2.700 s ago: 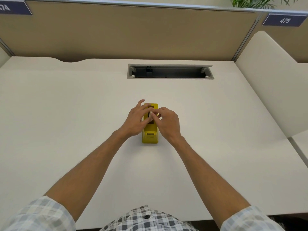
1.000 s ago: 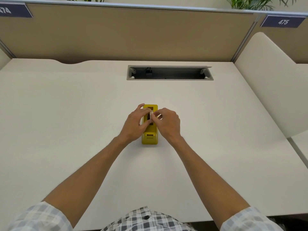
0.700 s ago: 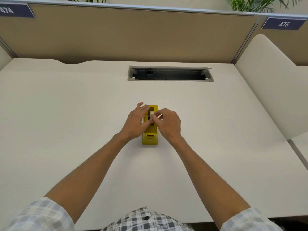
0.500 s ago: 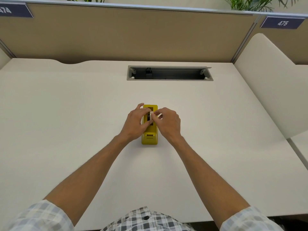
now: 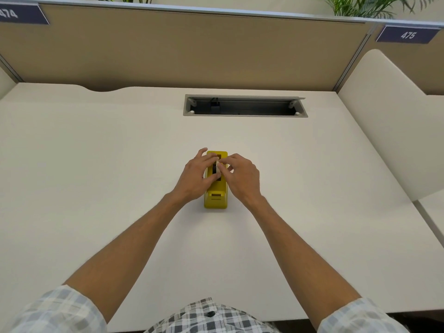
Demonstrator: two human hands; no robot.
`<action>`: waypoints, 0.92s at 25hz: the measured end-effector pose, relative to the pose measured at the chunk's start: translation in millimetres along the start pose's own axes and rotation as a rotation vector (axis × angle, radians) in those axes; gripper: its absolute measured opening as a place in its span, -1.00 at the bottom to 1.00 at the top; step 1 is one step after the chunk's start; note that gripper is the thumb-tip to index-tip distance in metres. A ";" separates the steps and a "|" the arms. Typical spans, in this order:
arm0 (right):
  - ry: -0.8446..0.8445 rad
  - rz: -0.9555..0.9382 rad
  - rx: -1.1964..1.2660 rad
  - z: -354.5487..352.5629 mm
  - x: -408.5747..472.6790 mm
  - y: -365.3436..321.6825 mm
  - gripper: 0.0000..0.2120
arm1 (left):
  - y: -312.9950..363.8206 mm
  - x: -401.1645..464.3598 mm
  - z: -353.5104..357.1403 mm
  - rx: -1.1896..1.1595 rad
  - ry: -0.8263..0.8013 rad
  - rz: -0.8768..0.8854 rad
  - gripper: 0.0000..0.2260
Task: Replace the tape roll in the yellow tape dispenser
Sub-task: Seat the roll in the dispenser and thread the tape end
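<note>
The yellow tape dispenser [image 5: 215, 197] stands on the white desk [image 5: 96, 164] in the middle, its cutter end toward me. A small whitish tape roll [image 5: 218, 168] sits upright in the dispenser's dark slot. My left hand [image 5: 195, 175] reaches in from the left and my right hand [image 5: 240, 176] from the right. Thumbs and forefingers of both hands pinch the roll from either side. The fingers hide most of the roll and the slot.
An open grey cable tray [image 5: 245, 106] is sunk into the desk behind the dispenser. A tan partition [image 5: 192, 49] closes the back, and a white divider [image 5: 389, 121] rises on the right.
Both hands stay at the roll on the dispenser with only small finger shifts. The dispenser has not moved.
</note>
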State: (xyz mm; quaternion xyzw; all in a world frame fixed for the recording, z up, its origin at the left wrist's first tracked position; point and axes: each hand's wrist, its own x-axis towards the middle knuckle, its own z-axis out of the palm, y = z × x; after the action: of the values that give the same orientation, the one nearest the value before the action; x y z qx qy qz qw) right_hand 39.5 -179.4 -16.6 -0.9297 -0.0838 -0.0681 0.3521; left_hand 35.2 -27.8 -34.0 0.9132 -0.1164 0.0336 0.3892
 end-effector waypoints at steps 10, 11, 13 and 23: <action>-0.011 -0.143 -0.133 -1.0 4.6 3.4 -0.81 | 0.6 1.4 -1.1 0.017 -0.004 -0.004 -0.64; -0.016 -0.147 -0.121 -1.1 4.0 4.0 -0.82 | 0.5 0.9 -0.8 0.015 -0.002 0.000 -0.64; -0.027 -0.157 -0.106 -1.3 2.4 5.4 -0.81 | -0.4 0.5 -0.4 0.017 -0.001 0.003 -0.64; 0.001 -0.208 -0.172 -4.3 3.5 7.2 -0.83 | -1.6 1.1 0.7 0.068 -0.007 -0.006 -0.61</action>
State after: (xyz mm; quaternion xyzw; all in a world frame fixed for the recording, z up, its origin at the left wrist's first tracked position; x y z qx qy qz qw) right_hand 44.1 -187.2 -17.3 -0.9427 -0.1736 -0.1116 0.2621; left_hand 36.6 -27.4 -35.5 0.9263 -0.1139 0.0333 0.3576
